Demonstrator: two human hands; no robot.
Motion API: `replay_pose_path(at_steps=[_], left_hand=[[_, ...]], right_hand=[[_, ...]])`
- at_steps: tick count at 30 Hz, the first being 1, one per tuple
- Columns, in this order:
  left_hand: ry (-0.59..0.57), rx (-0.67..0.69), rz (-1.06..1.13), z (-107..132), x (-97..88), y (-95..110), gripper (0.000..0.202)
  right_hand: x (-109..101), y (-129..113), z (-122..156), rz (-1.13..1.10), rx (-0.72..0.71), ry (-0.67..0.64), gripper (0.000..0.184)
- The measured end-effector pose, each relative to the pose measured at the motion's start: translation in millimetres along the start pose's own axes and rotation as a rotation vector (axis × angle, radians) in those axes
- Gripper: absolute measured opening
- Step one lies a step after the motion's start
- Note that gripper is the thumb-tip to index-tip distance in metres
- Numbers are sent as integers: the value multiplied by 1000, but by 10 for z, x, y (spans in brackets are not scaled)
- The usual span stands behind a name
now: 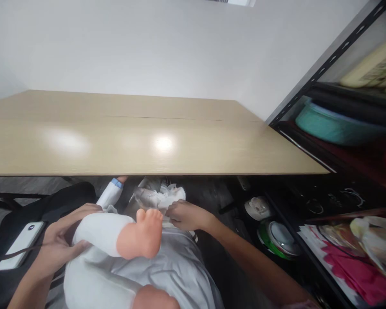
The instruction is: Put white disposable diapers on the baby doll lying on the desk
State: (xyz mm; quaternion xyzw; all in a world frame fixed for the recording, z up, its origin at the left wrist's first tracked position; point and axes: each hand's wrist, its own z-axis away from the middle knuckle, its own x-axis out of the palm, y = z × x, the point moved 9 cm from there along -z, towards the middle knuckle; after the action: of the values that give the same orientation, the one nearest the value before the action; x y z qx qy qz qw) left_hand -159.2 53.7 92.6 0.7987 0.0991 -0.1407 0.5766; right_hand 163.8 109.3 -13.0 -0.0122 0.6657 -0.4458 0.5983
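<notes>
A baby doll (98, 234) in white clothes lies across my lap, its bare feet toward the right and one blue-cuffed sleeve (111, 193) reaching under the table's edge. My left hand (64, 240) is wrapped around the doll's white-clad upper leg, thumb on the near side. Beyond the raised foot, my right hand (188, 214) has its fingers bent and drawn together beside a crumpled whitish bag (157, 195) below the table. What its fingertips hold, if anything, is hidden. Grey cloth (167, 257) covers my lap under the doll.
A light wooden table (122, 141) spans the view ahead against a white wall. At left, a white phone (21, 246) rests on a black seat (64, 206). Dark shelves at right hold a teal basin (337, 122), a pink cloth (357, 272) and round containers (279, 238).
</notes>
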Motion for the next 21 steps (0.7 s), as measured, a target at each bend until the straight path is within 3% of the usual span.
replay_pose_path(at_steps=[3, 14, 21], left_hand=[[-1, -7, -5, -2, 1, -12, 48], [-55, 44, -40, -26, 55, 31, 43], [-53, 34, -29, -64, 142, 129, 49]], right_hand=[[102, 79, 78, -53, -29, -18, 35], [305, 247, 60, -198, 44, -26, 31], [327, 329, 83, -390, 183, 127, 36]])
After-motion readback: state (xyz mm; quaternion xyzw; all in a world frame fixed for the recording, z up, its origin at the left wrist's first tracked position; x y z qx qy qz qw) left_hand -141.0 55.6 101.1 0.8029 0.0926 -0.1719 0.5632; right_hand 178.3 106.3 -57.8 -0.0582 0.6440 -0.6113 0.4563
